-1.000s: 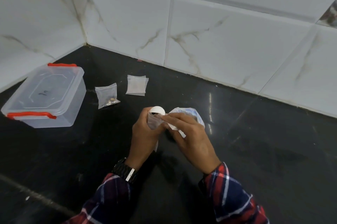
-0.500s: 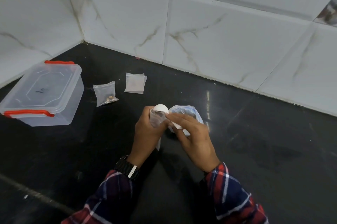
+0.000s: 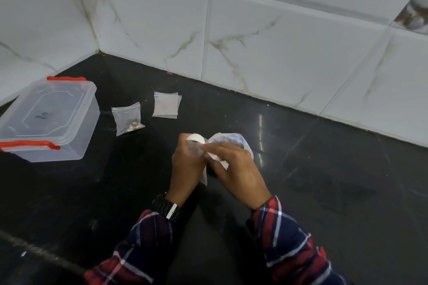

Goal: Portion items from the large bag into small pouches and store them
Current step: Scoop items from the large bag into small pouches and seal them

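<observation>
Nothing has visibly moved; left hand [image 3: 186, 169] grips a small pouch [image 3: 195, 148]; right hand [image 3: 236, 169] pinches it, hiding its contents.

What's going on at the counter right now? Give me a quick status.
Left hand grips a small pouch. Right hand pinches its mouth, large bag behind. One filled pouch beside closed box. Nothing in the way.

You are working at a home kitchen counter: a polished black stone worktop [image 3: 324, 192] meets glossy white marble-veined wall tiles [image 3: 278, 41] in a corner, with a clear plastic food box [image 3: 48, 120] alongside.
</observation>
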`<state>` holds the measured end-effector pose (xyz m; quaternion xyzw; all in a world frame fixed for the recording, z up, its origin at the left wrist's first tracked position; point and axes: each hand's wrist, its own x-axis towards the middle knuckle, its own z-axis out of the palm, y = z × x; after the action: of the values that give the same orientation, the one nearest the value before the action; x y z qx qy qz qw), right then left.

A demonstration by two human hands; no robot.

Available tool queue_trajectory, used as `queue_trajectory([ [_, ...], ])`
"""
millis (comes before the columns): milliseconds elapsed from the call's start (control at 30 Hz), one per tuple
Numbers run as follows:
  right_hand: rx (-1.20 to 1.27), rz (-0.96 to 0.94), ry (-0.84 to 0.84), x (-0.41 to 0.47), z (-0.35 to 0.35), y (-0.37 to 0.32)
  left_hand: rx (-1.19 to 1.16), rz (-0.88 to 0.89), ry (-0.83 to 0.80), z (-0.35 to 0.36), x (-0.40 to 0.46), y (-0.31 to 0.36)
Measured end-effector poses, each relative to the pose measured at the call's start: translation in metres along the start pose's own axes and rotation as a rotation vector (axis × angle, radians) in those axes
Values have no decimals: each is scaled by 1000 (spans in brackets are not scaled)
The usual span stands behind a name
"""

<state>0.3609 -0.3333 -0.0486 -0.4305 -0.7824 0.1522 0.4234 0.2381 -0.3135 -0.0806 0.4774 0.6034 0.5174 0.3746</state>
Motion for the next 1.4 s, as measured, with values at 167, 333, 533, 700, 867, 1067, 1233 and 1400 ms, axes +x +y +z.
queue_trajectory([
  [167,83,120,75,-3,2,0,12,93,40,-7,3,-3],
  [333,300,378,149,3,2,2,137,316,66,-7,-7,-1],
  [533,198,267,174,5,-2,-5,529,634,127,-7,-1,-13],
  [700,119,131,173,6,-4,-12,708,891,187,-10,2,-10],
  [867,111,113,178,6,-4,-12,345,558,161,-10,-1,0],
  [1067,212,212,257,9,-6,-6,63,307,136,-5,-3,4],
  [1233,258,347,272,6,-17,9,107,204,62,2,-2,-12],
  [1400,62,396,123,-8,-19,40,149,44,-41,12,-1,-18],
])
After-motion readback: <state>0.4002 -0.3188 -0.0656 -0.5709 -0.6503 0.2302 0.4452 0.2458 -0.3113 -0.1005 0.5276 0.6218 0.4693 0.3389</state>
